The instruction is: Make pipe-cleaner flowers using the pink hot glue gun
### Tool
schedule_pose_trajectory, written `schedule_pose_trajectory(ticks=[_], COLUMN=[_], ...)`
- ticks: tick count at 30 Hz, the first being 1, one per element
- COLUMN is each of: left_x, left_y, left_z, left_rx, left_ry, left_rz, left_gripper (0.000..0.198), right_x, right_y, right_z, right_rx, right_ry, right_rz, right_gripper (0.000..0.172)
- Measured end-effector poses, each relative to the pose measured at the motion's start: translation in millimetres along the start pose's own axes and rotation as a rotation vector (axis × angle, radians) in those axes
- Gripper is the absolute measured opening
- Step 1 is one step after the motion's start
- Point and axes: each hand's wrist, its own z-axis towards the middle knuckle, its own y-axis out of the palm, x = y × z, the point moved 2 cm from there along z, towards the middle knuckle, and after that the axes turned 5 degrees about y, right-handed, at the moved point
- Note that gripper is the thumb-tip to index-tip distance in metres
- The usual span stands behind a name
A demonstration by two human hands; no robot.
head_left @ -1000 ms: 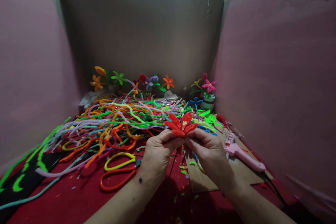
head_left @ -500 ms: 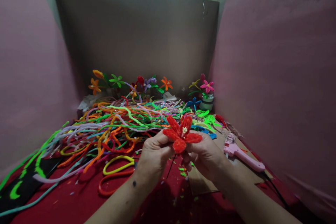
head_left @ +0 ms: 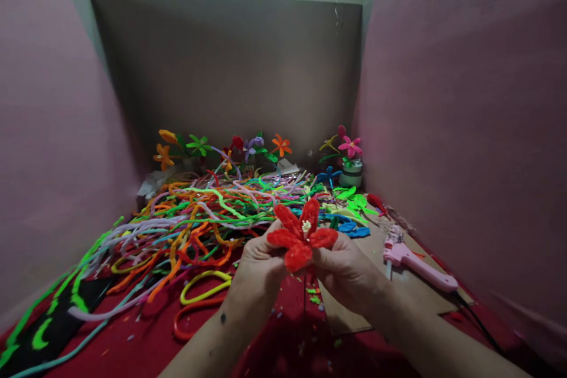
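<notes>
Head view, lower middle of the frame: the left hand (head_left: 257, 269) and the right hand (head_left: 349, 274) meet with fingers closed on the base of a red pipe-cleaner flower (head_left: 300, 236). It is held up off the table between the two hands, its petals spread and a pale centre showing. A thin dark stem (head_left: 305, 292) hangs straight down from it between the wrists.

Under the forearms lies a red table cover (head_left: 133, 348) flecked with small green and red clippings. Just left of the left hand lie scissors (head_left: 200, 300) with one yellow and one orange handle loop. A black sheet (head_left: 48, 331) with green shapes sits at the lower left edge.

Right of the right hand a cardboard sheet (head_left: 425, 298) lies flat, and a pink glue gun (head_left: 419, 266) rests on it, its nozzle towards the hands.

Behind the hands a loose pile of pipe cleaners (head_left: 199, 212) in many colours fills the middle left. Green leaf shapes (head_left: 352, 198) and blue pieces (head_left: 352, 228) lie to the pile's right.

At the back stands a row of finished pipe-cleaner flowers (head_left: 221, 147). Right of the row, a small pot (head_left: 352, 172) holds a pink one. A brown board (head_left: 225, 71) closes the rear, between pink side walls (head_left: 465, 100).
</notes>
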Motion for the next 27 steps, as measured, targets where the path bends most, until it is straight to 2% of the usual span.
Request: schedule_pose_trajectory(ticks=[4, 9, 15, 20, 27], left_x=[-0.2, 4.2, 8.6, 12.2, 7.8], left_y=[-5.9, -9.2, -11.0, -16.0, -13.3], left_z=[3.2, 7.4, 7.4, 3.9, 3.6], left_rx=[-0.034, -0.028, -0.001, 0.018, 0.084], left_ry=[-0.048, 0.034, 0.02, 0.021, 0.079], left_rz=[-0.035, -0.061, -0.072, 0.003, 0.0], left_gripper=[0.003, 0.009, 0.01, 0.007, 0.018], right_x=[3.8, 5.3, 3.6, 4.2, 13.1], right_y=[7.3, 14.5, 16.5, 16.6, 10.0], right_z=[5.0, 12.5, 17.2, 22.9, 29.4], right_rx=[0.078, 0.094, 0.017, -0.057, -0.106], right_ry=[-0.024, -0.058, -0.042, -0.008, -0.042], right_rz=[0.044, 0.099, 0.075, 0.089, 0.067], right_gripper=[0.013, 0.016, 0.017, 0.018, 0.021])
